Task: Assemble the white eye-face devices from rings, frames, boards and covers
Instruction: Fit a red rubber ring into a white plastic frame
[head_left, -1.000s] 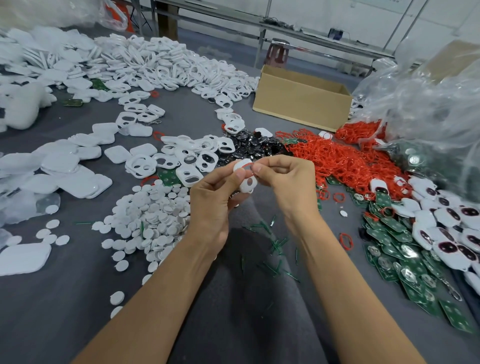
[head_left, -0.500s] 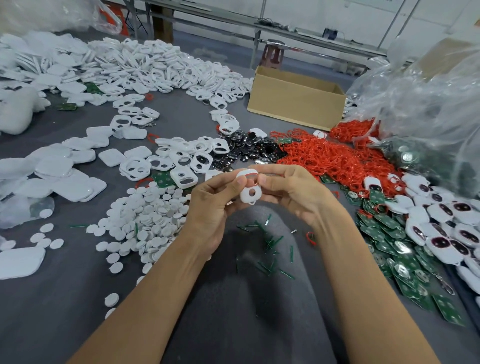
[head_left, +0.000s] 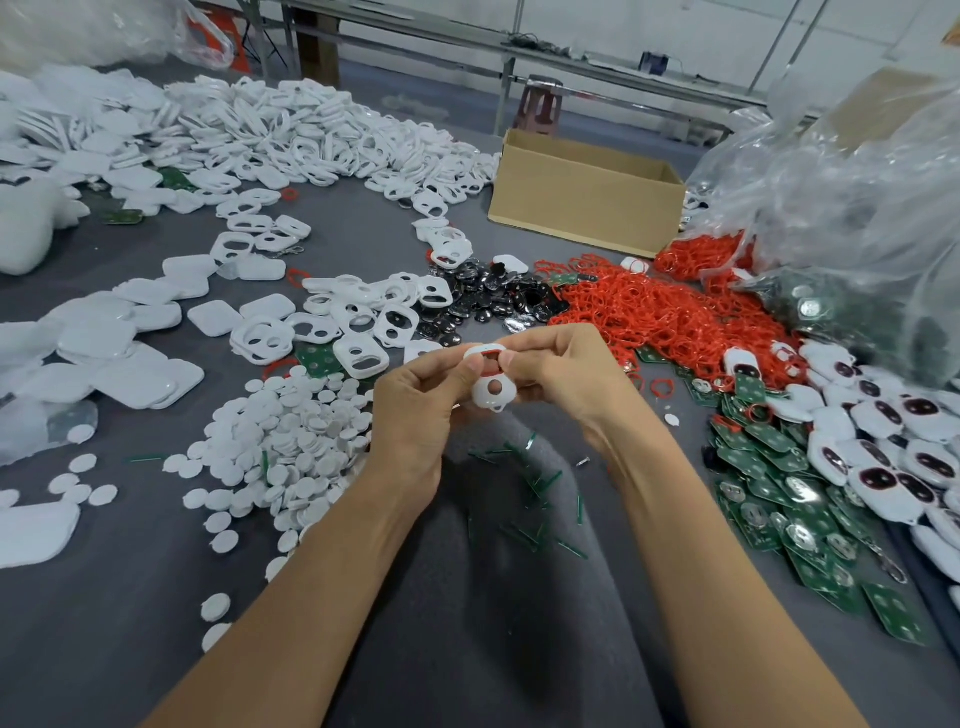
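**Both hands on one frame, red ring at top opening**

Nearest: green slivers (head_left: 535, 486) scattered on the grey surface (head_left: 104, 649), just below the hands. Left hand (head_left: 415, 415) and right hand (head_left: 566, 384) are together, both pinching one white frame (head_left: 491, 389) from either side, thumbs on its face. Red ring (head_left: 487, 357) sits in the frame's upper opening, between the thumb tips. Lower round opening is bare. Can't tell if the ring is fully seated.

Left of the hands: heap of white discs (head_left: 291, 441). Right: green circuit boards (head_left: 779, 488), with finished eye-face devices (head_left: 883, 447) beside and on them.

Further out: loose white frames (head_left: 358, 327), white covers (head_left: 130, 358) to their left, dark shiny pieces (head_left: 483, 299), big pile of red rings (head_left: 670, 317).

Far: cardboard box (head_left: 587, 202), long heap of white parts (head_left: 311, 130) back-left, clear plastic bag (head_left: 841, 182) on the right.
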